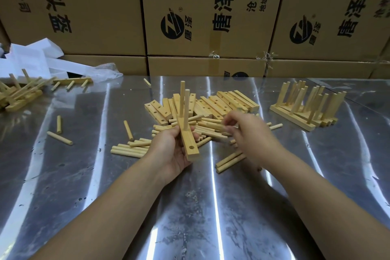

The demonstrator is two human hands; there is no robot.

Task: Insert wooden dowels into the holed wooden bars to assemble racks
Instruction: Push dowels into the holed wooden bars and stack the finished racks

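My left hand (173, 150) grips a holed wooden bar (188, 145) that points away from me. Two dowels (185, 107) stand upright in it, and one hole near its close end shows bare. My right hand (249, 133) hovers over the loose dowels (209, 127) just right of the bar, its fingers bent down among them and blurred. Whether it holds a dowel I cannot tell. Behind the hands lies a heap of holed bars (213, 105).
Finished racks (304, 107) stand at the right on the metal table (105, 196). More racks (23, 91) lie at the far left beside white paper (38, 59). Stray dowels (60, 137) lie left of centre. Cardboard boxes (190, 17) wall the back.
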